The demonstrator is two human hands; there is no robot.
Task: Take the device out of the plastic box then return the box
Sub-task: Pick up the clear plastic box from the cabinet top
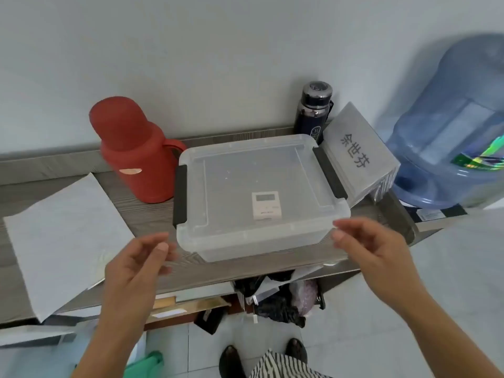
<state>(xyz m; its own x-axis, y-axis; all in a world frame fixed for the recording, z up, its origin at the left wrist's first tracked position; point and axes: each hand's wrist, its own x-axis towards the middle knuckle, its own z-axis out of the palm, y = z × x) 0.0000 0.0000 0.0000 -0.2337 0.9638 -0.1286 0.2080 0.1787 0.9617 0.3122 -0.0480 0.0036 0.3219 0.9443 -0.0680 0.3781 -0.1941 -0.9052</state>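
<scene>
A clear plastic box (pixel 300 230) with a lid and black side latches stands on a grey wooden shelf. Through the lid a small white device (pixel 266 205) with a little screen shows inside, near the front. My left hand (pixel 136 266) hovers just left of the box's front corner, fingers apart and holding nothing. Beside the front right corner, my right hand (pixel 373 246) is also empty with fingers spread. Neither hand touches the box.
A red thermos jug (pixel 136 151) stands left of the box, a dark bottle (pixel 313 113) behind it, a grey name sign (pixel 360 151) and a blue water jug (pixel 450 137) to the right. White paper (pixel 65 236) lies on the shelf (pixel 152 214) at left. Bags and clutter sit under the shelf.
</scene>
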